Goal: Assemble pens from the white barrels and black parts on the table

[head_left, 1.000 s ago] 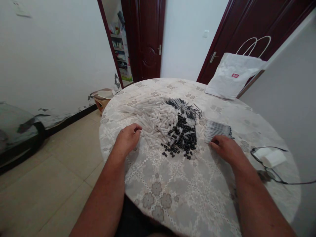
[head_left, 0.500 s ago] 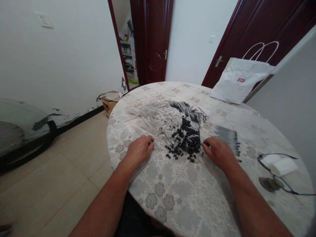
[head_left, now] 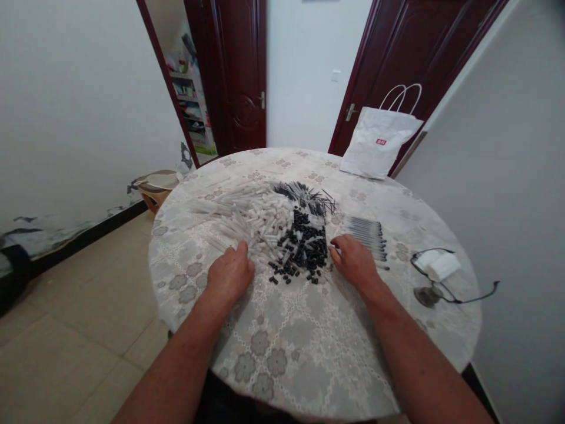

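Observation:
My left hand (head_left: 230,272) is at the near edge of a pile of whitish translucent pen barrels (head_left: 225,221). Its fingers are closed together, and what they pinch, if anything, is hidden. On the right side of a heap of small black caps (head_left: 309,244), my right hand (head_left: 355,262) has thumb and fingertips drawn together; anything in them is too small to name. Short white pieces (head_left: 269,215) lie between barrels and caps. Thin dark refills (head_left: 309,197) are heaped behind the caps. Beyond my right hand, several assembled pens (head_left: 364,235) lie side by side in a row.
The round table has a patterned lace-like tablecloth (head_left: 282,330). On the right lie eyeglasses (head_left: 459,301), a white roll (head_left: 442,266) and a dark round object (head_left: 427,296). A white paper bag (head_left: 379,144) stands at the back right. A brown stool (head_left: 154,191) is beyond the left edge.
The view has swung right, so the table and everything on it appear further left. My left hand has shifted from the short white pieces toward the barrels; my right hand stays beside the caps.

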The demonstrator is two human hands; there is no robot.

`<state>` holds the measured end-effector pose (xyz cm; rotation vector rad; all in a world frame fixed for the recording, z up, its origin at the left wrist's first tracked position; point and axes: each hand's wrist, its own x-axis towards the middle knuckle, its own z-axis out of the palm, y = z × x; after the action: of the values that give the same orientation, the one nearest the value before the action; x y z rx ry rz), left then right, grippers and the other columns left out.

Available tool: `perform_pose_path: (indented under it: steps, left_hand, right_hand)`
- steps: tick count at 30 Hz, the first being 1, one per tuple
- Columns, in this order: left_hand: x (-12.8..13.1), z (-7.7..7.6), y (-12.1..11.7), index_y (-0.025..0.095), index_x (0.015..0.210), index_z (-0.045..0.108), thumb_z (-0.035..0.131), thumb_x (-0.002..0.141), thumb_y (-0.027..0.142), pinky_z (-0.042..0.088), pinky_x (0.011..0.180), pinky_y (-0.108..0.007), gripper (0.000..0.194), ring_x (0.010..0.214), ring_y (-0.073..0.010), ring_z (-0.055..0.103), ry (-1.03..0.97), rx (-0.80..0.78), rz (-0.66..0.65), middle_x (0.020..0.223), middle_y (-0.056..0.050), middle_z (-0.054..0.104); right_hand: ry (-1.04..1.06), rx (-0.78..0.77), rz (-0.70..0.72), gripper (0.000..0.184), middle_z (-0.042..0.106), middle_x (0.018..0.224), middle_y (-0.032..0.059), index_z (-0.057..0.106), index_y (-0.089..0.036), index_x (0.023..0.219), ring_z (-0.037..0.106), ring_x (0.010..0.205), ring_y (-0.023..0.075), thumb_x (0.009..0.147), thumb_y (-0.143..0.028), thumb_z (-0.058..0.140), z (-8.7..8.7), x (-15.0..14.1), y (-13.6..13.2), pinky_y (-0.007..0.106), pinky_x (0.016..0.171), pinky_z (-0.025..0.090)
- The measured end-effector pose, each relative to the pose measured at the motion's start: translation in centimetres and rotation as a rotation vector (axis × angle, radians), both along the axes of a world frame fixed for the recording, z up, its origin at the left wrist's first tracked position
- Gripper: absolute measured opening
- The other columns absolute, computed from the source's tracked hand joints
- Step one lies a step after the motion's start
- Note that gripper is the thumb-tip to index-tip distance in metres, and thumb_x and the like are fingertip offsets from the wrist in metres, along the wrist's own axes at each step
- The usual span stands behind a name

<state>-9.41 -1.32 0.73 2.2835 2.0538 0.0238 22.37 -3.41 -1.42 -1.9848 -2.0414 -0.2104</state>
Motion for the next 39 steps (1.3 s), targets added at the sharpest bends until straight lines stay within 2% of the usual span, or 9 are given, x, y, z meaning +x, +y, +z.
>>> perform_pose_path:
  steps: [4,9,12,16,21,27,30,35,39]
  left_hand:
    - [0.3,0.5,-0.3,0.015,0.121,0.054,0.042,0.094,0.028,0.049,0.079,-0.036,0.032,0.098,-0.0326,0.07,-0.009,-0.004,0.015,0.108,-0.019,0.069]
    - [-0.2,0.5,-0.3,0.014,0.122,0.052,0.044,0.093,0.027,0.049,0.078,-0.037,0.032,0.097,-0.0332,0.071,-0.042,-0.032,0.054,0.107,-0.021,0.07]
    - [-0.2,0.3,-0.2,0.014,0.121,0.053,0.043,0.095,0.031,0.049,0.078,-0.037,0.033,0.098,-0.0341,0.071,-0.04,-0.028,0.056,0.108,-0.022,0.07]
    - [-0.5,0.1,0.1,0.013,0.12,0.054,0.043,0.093,0.026,0.049,0.079,-0.039,0.032,0.098,-0.0353,0.071,-0.042,-0.033,0.054,0.107,-0.023,0.071]
    - [-2.0,-0.3,0.6,0.01,0.116,0.058,0.043,0.092,0.027,0.05,0.081,-0.041,0.033,0.101,-0.0373,0.071,-0.133,-0.014,0.096,0.106,-0.024,0.072]
    - [-3.3,-0.6,0.9,0.009,0.119,0.064,0.042,0.091,0.028,0.049,0.091,-0.039,0.04,0.11,-0.0347,0.069,-0.247,-0.041,0.043,0.11,-0.023,0.074]
    - [-3.4,-0.3,0.8,0.012,0.112,0.069,0.042,0.091,0.028,0.048,0.091,-0.038,0.038,0.107,-0.033,0.07,-0.279,-0.066,0.017,0.108,-0.02,0.076]
    - [-3.7,0.2,0.6,0.016,0.099,0.073,0.041,0.091,0.028,0.049,0.091,-0.038,0.035,0.105,-0.0325,0.071,-0.317,-0.05,0.002,0.104,-0.018,0.077]
    - [-4.1,0.3,0.2,0.014,0.109,0.072,0.038,0.092,0.03,0.049,0.095,-0.038,0.041,0.109,-0.032,0.07,-0.336,-0.055,-0.013,0.112,-0.018,0.076]
  right_hand:
    - [0.001,-0.007,-0.083,0.023,0.069,0.11,0.0122,0.07,-0.018,0.11,0.059,0.106,0.0252,0.101,-0.03,0.052,0.0,0.9,0.2,0.031,0.091,0.042]
    - [-0.024,-0.024,-0.073,0.027,0.068,0.112,0.0132,0.072,-0.017,0.113,0.055,0.112,0.0278,0.101,-0.031,0.052,0.1,0.8,0.4,0.035,0.099,0.039]
    - [-0.042,-0.038,-0.073,0.028,0.067,0.112,0.0137,0.072,-0.018,0.114,0.053,0.113,0.0284,0.101,-0.032,0.052,0.3,0.5,0.5,0.036,0.1,0.038]
    - [-0.05,-0.049,-0.105,0.029,0.066,0.113,0.014,0.072,-0.018,0.114,0.052,0.113,0.0283,0.102,-0.032,0.051,0.6,0.4,0.8,0.036,0.1,0.038]
    - [-0.068,-0.063,-0.143,0.03,0.068,0.112,0.0141,0.072,-0.017,0.115,0.055,0.113,0.0274,0.102,-0.032,0.05,1.0,0.6,1.5,0.035,0.1,0.037]
    - [-0.081,-0.143,-0.167,0.03,0.072,0.111,0.0142,0.073,-0.017,0.114,0.061,0.11,0.0261,0.101,-0.033,0.051,1.5,0.7,4.4,0.033,0.097,0.039]
    - [-0.084,-0.157,-0.185,0.032,0.073,0.114,0.0144,0.073,-0.016,0.116,0.062,0.111,0.026,0.101,-0.032,0.05,1.6,0.8,6.3,0.032,0.096,0.04]
    - [-0.097,-0.166,-0.206,0.039,0.072,0.123,0.0161,0.065,-0.015,0.134,0.062,0.117,0.027,0.103,-0.026,0.042,1.5,0.7,9.5,0.033,0.099,0.04]
    - [-0.114,-0.225,-0.185,0.044,0.072,0.123,0.0161,0.061,-0.019,0.14,0.063,0.115,0.0269,0.099,-0.017,0.046,1.3,0.5,11.7,0.034,0.099,0.041]
